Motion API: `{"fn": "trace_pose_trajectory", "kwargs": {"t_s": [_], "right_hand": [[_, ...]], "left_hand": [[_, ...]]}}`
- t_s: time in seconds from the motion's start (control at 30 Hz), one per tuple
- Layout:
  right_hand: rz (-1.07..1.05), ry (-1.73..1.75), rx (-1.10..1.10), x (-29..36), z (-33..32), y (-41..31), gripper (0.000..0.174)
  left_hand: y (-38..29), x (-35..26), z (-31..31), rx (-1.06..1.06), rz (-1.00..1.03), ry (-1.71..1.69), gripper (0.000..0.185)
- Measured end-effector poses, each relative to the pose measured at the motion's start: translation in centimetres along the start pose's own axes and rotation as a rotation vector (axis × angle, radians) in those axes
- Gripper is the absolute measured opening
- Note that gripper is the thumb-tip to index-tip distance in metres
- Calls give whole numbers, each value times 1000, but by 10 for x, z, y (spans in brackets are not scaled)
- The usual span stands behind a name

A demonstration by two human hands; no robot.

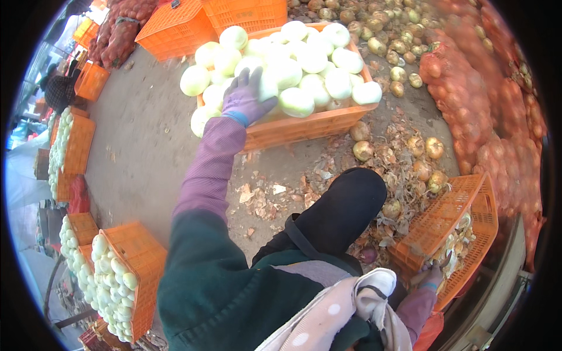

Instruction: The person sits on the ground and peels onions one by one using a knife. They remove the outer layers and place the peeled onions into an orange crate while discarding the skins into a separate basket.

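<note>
My left hand [246, 94], in a purple work glove with dark fingertips, lies palm down on peeled white onions [297, 102] heaped in an orange plastic crate [307, 127]. Its fingers are spread, with the thumb pointing right; no onion is clearly gripped. At the lower right, my right hand [432, 274], gloved alike, is at a tilted orange crate [443, 219] containing dry onion skins [460, 241]. What its fingers hold, if anything, cannot be made out.
Onion skins and unpeeled onions [363, 150] litter the ground by my knee. Red mesh sacks of onions [459, 87] line the right. Crates of peeled onions [115, 278] stand at left. More orange crates [178, 30] stand behind. A person [59, 90] crouches far left.
</note>
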State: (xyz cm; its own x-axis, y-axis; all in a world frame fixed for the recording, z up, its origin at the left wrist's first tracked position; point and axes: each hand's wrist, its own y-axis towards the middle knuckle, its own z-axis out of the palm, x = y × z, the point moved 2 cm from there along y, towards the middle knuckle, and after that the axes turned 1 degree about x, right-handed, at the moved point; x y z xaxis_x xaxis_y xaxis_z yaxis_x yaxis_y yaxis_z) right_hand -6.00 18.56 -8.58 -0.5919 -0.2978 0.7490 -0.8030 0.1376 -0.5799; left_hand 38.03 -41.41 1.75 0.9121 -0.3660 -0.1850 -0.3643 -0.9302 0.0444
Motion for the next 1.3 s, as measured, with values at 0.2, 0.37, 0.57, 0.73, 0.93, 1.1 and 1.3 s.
{"fn": "trace_pose_trajectory", "kwargs": {"t_s": [0.2, 0.37, 0.57, 0.73, 0.93, 1.1, 1.3], "right_hand": [[-75, 32, 74, -2, 1, -9, 29], [-58, 59, 87, -1, 0, -12, 29], [-10, 161, 173, -3, -2, -14, 28], [-5, 315, 160, -5, -2, -18, 25], [17, 317, 145, -6, -3, -19, 26], [-22, 275, 232, -10, -8, -15, 27], [7, 235, 215, -9, -8, -16, 28]], "left_hand": [[-11, -5, 7, -93, -84, -24, 98], [-17, -13, 14, -95, -109, 45, 100], [-29, -17, 7, -147, -87, 32, 94], [-53, -33, 14, -211, 6, 56, 84], [-55, -41, 13, -196, -58, 95, 87], [-26, -24, -8, -173, -68, -48, 91], [-14, -16, -7, -23, -96, -163, 91]]}}
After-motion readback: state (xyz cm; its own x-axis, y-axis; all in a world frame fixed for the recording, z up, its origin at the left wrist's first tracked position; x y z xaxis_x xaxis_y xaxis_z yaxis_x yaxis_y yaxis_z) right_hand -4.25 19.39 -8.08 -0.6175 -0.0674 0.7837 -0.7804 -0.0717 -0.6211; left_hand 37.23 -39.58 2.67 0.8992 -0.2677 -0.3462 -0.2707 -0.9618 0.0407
